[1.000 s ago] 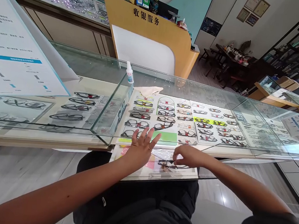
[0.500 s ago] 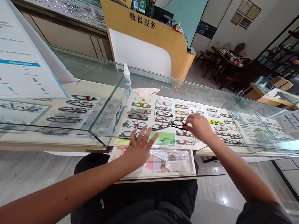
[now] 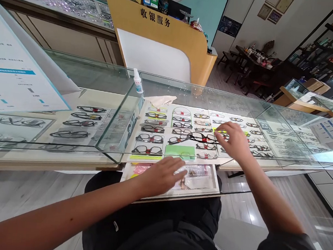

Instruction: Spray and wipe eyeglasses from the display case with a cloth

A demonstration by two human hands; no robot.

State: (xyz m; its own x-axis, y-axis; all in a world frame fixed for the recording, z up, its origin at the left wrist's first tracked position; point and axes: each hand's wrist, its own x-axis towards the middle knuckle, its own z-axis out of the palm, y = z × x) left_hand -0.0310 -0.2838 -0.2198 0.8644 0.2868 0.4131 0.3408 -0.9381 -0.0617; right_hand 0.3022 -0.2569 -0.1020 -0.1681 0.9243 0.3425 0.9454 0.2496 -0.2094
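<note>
My right hand is above the glass counter, its fingers curved and apart. Just left of its fingertips lies a black-framed pair of eyeglasses with a red tag, most of it uncovered. Another dark pair of eyeglasses sits tilted beside it. My left hand is over the front edge of the open drawer, fingers stretched out, holding nothing. Plastic packets show in the drawer. A green card is just beyond my left hand.
Rows of eyeglasses lie under the glass. A white spray bottle and a pale cloth are toward the far side. A large printed sign stands at left. Behind is a wooden cashier desk.
My right hand has drawn off to the right, uncovering more of the black eyeglasses. My left hand has come back toward me, from the counter glass to over the drawer.
</note>
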